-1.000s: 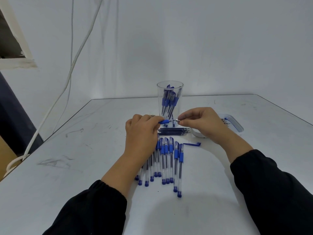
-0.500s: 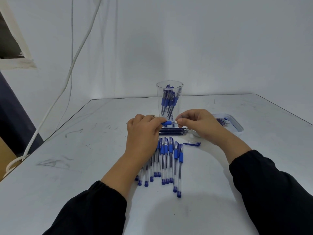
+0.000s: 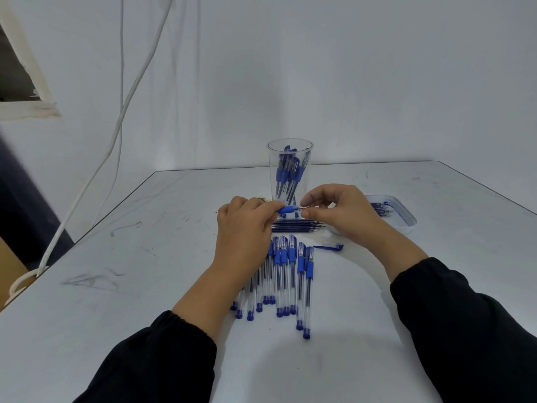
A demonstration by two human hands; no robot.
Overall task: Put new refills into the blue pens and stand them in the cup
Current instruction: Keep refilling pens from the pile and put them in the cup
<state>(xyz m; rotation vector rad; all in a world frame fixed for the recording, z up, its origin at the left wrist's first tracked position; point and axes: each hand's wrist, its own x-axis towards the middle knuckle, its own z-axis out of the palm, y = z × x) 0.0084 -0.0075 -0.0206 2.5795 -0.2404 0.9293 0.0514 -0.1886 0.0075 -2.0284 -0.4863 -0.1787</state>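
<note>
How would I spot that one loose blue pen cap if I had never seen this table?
Start at the clear cup of pens standing mid-table, then drop to the row of blue pens lying nearer the person. Just right of that row's top, below the right hand, lies the loose cap. It is short, lies crosswise on its own and has no barrel attached.

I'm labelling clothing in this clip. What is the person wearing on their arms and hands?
Both arms are in loose black long sleeves, the left sleeve with a gathered elastic cuff. The left hand and right hand are bare: no gloves, and no watch visible.
</note>
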